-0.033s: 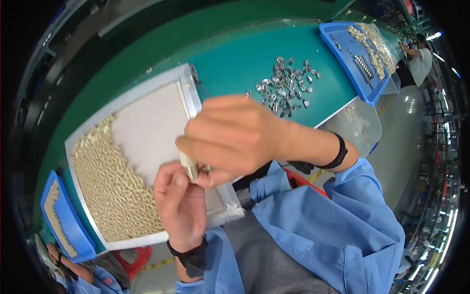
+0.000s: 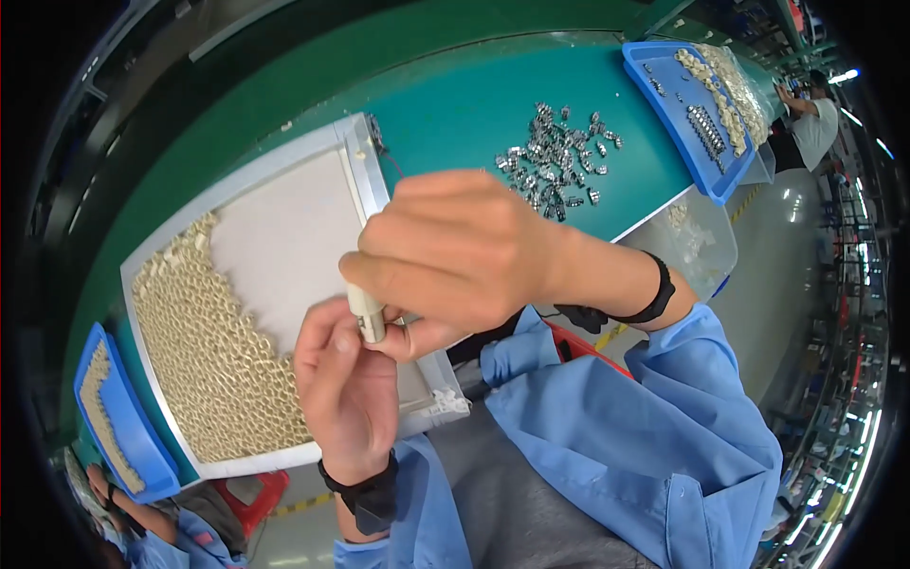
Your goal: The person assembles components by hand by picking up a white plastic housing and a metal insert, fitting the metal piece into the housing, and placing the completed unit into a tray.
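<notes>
Over the near side of a white-rimmed tray (image 2: 248, 195), both of my hands meet at a small cream cylinder with a metal end (image 2: 368, 315). My right hand (image 2: 464, 251) is closed around its upper part, palm down, with fingers curled. Below it my left hand (image 2: 348, 389) pinches close to the metal end, thumb against fingers. My right fingers hide part of the piece. Several small pale-gold ring-shaped parts (image 2: 223, 360) stand packed closely over the left part of the tray, beside my left hand.
Loose shiny metal pieces (image 2: 559, 161) lie scattered on the green tabletop (image 2: 445, 104). A blue tray (image 2: 645, 66) at far right holds metal and cream parts. Another blue tray (image 2: 156, 465) stands at left. A clear bin (image 2: 720, 242) sits beyond the table edge. Other people work at both sides.
More of the cylinder's metal end shows between my fingers, and the piece has shifted slightly. My hands keep the same hold. The whole view has moved a little.
</notes>
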{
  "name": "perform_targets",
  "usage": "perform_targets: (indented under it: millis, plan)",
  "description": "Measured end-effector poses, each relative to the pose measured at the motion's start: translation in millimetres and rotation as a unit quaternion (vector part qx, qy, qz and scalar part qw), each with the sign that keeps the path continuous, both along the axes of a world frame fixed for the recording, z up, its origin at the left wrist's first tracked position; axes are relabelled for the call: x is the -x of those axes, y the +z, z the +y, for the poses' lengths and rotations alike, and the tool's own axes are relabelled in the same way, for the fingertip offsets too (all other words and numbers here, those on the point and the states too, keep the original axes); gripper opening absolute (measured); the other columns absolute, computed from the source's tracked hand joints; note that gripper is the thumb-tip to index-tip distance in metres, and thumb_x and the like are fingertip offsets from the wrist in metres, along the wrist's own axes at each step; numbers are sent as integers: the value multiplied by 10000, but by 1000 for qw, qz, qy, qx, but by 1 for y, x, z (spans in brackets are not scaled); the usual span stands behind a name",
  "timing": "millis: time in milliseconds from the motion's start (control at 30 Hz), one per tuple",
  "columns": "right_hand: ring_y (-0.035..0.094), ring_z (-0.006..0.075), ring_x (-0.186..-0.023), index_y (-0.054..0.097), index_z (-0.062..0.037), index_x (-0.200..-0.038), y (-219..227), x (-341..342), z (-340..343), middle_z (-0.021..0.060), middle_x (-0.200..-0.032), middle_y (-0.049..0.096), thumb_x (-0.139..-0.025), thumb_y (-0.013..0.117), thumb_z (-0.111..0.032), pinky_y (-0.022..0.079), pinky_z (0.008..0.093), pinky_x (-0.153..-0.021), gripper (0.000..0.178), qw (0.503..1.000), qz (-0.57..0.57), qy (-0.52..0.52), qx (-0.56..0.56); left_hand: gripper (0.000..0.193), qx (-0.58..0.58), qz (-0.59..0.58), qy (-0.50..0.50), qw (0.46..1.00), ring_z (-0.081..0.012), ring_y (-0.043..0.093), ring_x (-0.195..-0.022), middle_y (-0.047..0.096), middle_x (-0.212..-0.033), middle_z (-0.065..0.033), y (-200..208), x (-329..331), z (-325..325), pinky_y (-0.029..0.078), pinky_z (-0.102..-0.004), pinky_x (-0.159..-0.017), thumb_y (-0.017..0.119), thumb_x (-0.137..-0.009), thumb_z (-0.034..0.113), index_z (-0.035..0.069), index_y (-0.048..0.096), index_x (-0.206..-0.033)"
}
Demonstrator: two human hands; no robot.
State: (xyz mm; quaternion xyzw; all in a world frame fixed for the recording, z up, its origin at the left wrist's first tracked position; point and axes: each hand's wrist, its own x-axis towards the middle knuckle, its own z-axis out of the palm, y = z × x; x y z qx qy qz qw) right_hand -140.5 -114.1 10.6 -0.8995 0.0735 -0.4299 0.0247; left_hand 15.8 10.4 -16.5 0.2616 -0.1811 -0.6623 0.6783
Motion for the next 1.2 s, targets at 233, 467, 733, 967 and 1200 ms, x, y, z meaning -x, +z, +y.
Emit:
perform_targets:
  millis: [233, 467, 733, 967, 1200]
  plan:
    - [553, 160, -542, 681, 4, -870, -17, -8, -9, 47, -709, 585, -675, 744, -167, 419, 283, -475, 267, 995, -94, 43, 0, 439, -37, 7, -55, 998, -212, 628, -1064, 663, -1122, -159, 7, 2, -3, 458, -376, -991, 470, -1058, 302, -92, 576, -1221]
    - [596, 172, -601, 706, -1, -898, -10, -12, -9, 57, -771, 638, -714, 727, -169, 467, 297, -560, 250, 996, -74, 39, 24, 442, 4, -23, -88, 996, -207, 576, -1193, 620, -1242, -131, 1, -4, -3, 446, -399, -1025, 402, -1084, 318, -40, 560, -1292]
    - [628, 198, -654, 723, 0, -950, -9, -12, -7, 68, -855, 680, -830, 736, -228, 485, 327, -620, 258, 989, 16, 12, 144, 335, -69, -256, -31, 964, -84, 578, -900, 659, -1071, -62, 12, -19, -6, 454, -264, -759, 491, -1075, 271, -27, 637, -1123]
    - [632, 195, -682, 719, 2, -973, 2, -24, -2, 82, -879, 683, -741, 781, -113, 469, 349, -615, 266, 991, 71, 38, 108, 273, -32, -321, -102, 941, -41, 549, -845, 669, -1002, -37, 15, -43, -5, 437, -211, -734, 575, -1046, 225, -27, 655, -1114]
    - [585, 224, -670, 664, 31, -1149, 0, -31, 3, 88, -860, 629, -662, 785, 10, 447, 355, -602, 503, 990, 123, 46, 45, 245, 22, -394, -10, 919, -86, 588, -897, 674, -1049, -65, -8, -42, -3, 465, -235, -770, 582, -1024, 167, -40, 637, -1145]
